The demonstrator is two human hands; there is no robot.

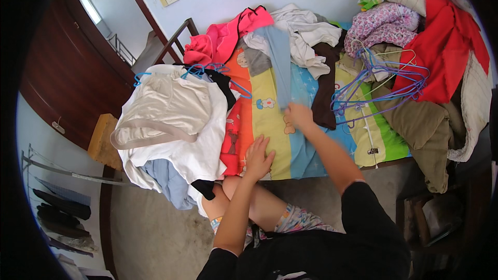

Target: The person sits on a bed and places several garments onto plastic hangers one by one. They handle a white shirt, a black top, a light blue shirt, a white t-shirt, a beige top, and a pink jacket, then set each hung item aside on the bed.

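My right hand (300, 117), slightly blurred, grips the lower end of a light-blue garment (277, 60). The cloth stretches away from it in a narrow strip towards white and grey clothes at the wall. Flat on the yellow stripe of a colourful striped bed sheet (268, 85) rests my left hand (259, 158), fingers apart and holding nothing. Left of it lies a stack of white clothes (171, 105) with blue hangers (204, 69) at its far edge. A dark brown garment (326, 89) lies just beyond my right hand.
Tangled purple and blue hangers (383, 81) lie at the right on olive trousers (424, 128). Behind them are a red cloth (443, 50) and a floral bundle (383, 23). A bright pink garment (218, 39) lies by the metal bed frame (175, 41). A wooden door (74, 62) stands left.
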